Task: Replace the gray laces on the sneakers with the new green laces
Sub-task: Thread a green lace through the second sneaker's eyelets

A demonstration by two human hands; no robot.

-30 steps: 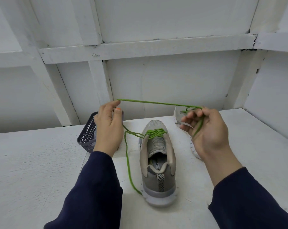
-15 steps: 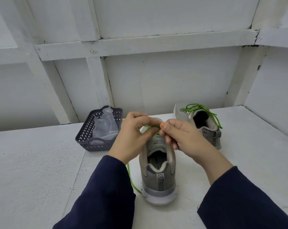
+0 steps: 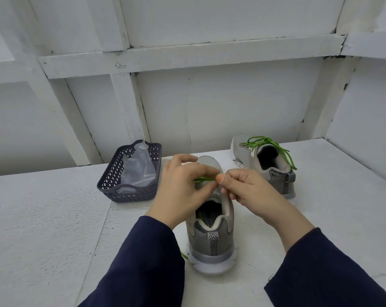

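Observation:
A grey sneaker (image 3: 212, 238) stands on the white table, heel toward me. Its green lace (image 3: 204, 179) shows only as a short stretch between my fingers over the tongue. My left hand (image 3: 183, 187) pinches the lace from the left, thumb and forefinger closed on it. My right hand (image 3: 247, 189) pinches it from the right, and the two hands nearly touch. A bit of green lace end (image 3: 184, 255) peeks out by the heel under my left sleeve. The second grey sneaker (image 3: 265, 160) stands at the back right with its green lace (image 3: 269, 145) tied.
A dark perforated plastic basket (image 3: 112, 185) holding a clear plastic bag (image 3: 139, 167) stands left of the near sneaker. White panelled walls close the back and right of the table (image 3: 43, 218).
My hands, spread wide with the lace stretched between them, came together over the near sneaker's tongue. The lace is now gathered at my fingertips, and the second sneaker has come into view.

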